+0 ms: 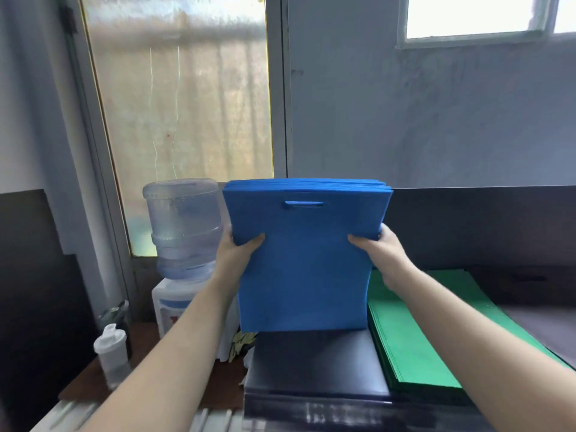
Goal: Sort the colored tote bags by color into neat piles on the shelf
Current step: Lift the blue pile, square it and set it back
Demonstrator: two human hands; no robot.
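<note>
A thick stack of blue tote bags (307, 260) stands upright in the middle of the view, its lower edge touching the dark shelf top (314, 363). My left hand (238, 249) grips the stack's left edge, thumb on the front. On the opposite edge my right hand (378, 249) grips it the same way. A flat pile of green tote bags (417, 332) lies on the shelf just right of the blue stack, partly hidden behind my right forearm.
A water dispenser with a clear bottle (184, 226) stands left of the shelf. A small white bottle (112, 353) sits on a brown table at the lower left. A dark back panel (483, 226) rises behind the shelf.
</note>
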